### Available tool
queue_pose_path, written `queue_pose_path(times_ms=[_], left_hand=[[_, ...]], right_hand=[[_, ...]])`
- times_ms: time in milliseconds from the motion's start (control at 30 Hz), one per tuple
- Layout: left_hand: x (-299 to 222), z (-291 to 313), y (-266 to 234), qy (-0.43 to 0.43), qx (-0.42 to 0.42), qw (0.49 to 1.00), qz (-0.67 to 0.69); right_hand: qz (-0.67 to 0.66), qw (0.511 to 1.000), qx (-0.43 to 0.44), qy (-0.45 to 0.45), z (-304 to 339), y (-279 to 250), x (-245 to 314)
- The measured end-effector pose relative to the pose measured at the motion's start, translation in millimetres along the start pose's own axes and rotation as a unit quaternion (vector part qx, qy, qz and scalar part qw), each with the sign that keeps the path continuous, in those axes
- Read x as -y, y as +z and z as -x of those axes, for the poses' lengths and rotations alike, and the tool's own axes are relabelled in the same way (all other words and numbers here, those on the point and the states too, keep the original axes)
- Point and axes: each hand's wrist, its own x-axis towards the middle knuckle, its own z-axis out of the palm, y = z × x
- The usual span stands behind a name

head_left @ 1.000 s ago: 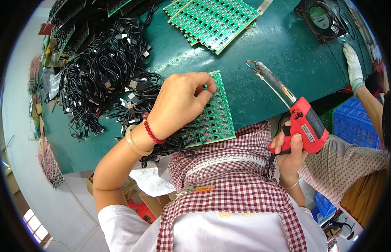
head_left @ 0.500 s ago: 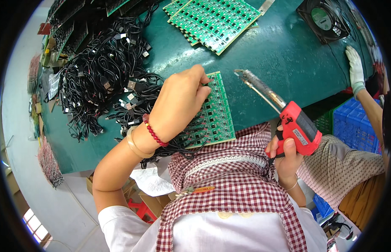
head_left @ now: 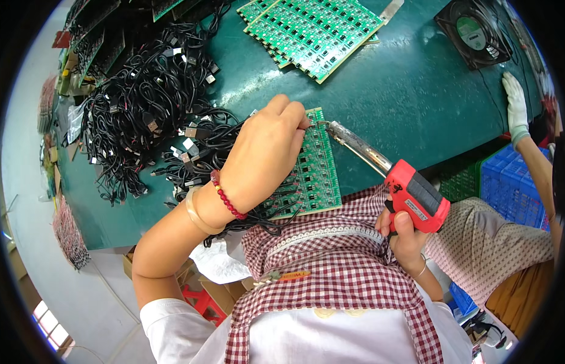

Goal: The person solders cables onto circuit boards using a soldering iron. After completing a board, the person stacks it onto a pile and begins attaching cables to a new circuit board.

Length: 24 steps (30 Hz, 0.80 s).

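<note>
"Green tabletop [head_left: 404, 97]. Landmark: work board [head_left: 319, 164], by the front edge. Hands?"

"Left hand [head_left: 270, 139] over the board's left side, fingertips together at its far end; can't tell whether they grip anything. Right hand [head_left: 407, 236], right of board, wrapped round red soldering gun [head_left: 410, 188], tip by board's far right corner."

"Writing?"

"Pale printed label [head_left: 417, 209] on gun. Cables [head_left: 143, 103] left of board; stacked boards [head_left: 319, 33] beyond; farther right, fan [head_left: 475, 36], green-labelled."

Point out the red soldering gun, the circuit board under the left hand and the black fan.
Soldering gun [head_left: 404, 177]: head view, on the red body.
Circuit board [head_left: 319, 170]: head view, on its right part.
Fan [head_left: 472, 33]: head view, on the green hub.
</note>
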Motion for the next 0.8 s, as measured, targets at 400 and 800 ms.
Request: queue_pose_path(times_ms=[400,800], left_hand=[[3.2,-3.6,-2.1,-0.005,0.003,1.0,0.01],[6.9,-7.2,-5.1,-0.017,0.016,0.999,0.048]], right_hand=[[-0.003,0.999,-0.029,-0.016,-3.4,1.4,4.0],[0.0,0.996,-0.053,-0.073,-11.3,-0.3,7.4]])
